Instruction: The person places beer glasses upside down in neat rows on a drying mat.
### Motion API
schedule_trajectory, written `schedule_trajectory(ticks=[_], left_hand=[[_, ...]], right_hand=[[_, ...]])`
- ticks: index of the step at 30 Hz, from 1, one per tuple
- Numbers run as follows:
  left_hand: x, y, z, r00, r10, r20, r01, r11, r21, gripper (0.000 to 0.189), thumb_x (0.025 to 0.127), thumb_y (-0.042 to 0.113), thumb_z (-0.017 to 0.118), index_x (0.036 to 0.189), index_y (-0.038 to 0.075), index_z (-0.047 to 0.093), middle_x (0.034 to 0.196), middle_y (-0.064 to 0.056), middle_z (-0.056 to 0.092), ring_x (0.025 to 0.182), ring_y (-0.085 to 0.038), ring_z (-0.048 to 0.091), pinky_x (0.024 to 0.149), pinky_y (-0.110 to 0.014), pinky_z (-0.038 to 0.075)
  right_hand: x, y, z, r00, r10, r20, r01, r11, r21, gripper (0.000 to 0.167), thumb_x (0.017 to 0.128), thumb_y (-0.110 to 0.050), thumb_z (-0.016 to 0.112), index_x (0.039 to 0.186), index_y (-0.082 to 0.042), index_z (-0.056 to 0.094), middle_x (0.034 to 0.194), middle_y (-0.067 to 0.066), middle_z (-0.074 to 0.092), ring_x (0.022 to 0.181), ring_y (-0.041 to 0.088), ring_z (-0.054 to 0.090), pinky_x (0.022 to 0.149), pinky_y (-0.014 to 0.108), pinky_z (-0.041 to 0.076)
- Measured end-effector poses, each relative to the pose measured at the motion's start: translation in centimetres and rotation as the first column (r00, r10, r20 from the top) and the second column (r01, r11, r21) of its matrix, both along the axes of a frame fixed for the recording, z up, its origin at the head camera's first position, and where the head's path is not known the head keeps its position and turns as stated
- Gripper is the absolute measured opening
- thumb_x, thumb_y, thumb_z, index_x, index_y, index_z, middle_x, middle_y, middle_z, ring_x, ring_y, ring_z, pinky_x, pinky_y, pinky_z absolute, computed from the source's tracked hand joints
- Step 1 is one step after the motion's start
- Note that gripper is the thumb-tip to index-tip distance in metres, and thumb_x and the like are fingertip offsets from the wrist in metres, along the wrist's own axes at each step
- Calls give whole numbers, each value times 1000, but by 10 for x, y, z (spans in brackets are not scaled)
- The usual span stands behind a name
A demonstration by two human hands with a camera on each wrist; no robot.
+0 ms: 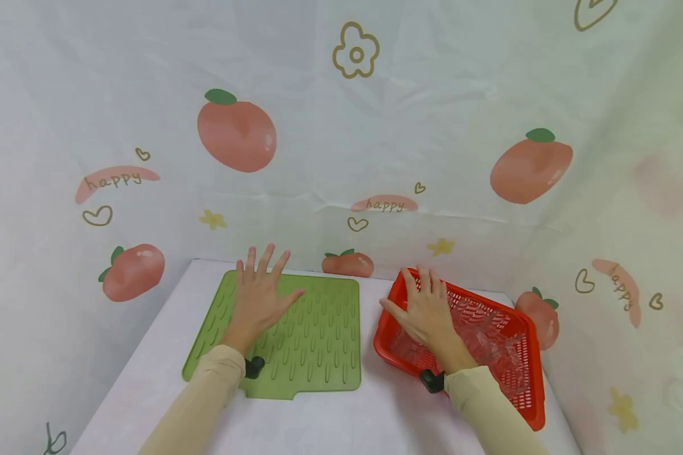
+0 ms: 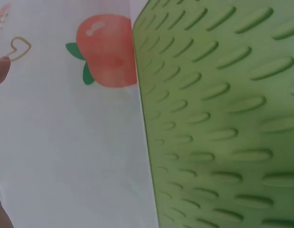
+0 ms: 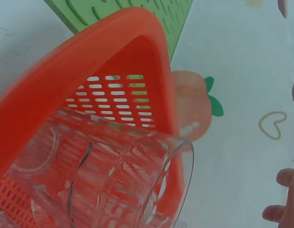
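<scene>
My left hand is spread, fingers straight, above a green ridged mat; nothing is in it. In the left wrist view the mat fills the right side, and only fingertips show at the left edge. Over the left part of a red plastic basket is my right hand, also spread and holding nothing. Clear cups lie in the basket. The right wrist view shows a clear cup on its side, its mouth by the basket's wall.
A white tabletop bears the mat on the left and the basket on the right. Behind and at the sides hangs a white cloth printed with red fruit, hearts and flowers. The mat has a tab on its near edge.
</scene>
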State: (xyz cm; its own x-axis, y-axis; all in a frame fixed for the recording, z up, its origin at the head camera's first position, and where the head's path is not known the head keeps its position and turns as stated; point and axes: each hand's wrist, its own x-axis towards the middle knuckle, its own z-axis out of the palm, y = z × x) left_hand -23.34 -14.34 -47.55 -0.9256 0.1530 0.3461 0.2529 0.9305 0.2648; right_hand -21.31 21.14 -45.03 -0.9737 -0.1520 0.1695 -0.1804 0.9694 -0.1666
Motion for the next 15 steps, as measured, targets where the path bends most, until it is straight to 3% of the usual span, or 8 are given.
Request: schedule_trajectory(ticks=[8,15], left_hand=[[5,-16,-15,999,44,23,-45,999,30,93,89,70,60,163,27,24,173,-10,11,158,-48,-2,123,-72,5],[12,-28,-26,996,73,47,-75,997,34,95,89,71,59,164,26,22,172,-12,10,158,-49,-3,122,-73,5]], right_hand=[[7,12,-1,1000,12,-18,-12,1000,-8,94,90,-71,57,159,-13,32,163,23,25,147,51,28,123,64,26],[15,20,-4,1000,-12,-3,12,1000,6,96,88,-71,61,159,-13,32,159,23,29,138,50,39,110,68,42]])
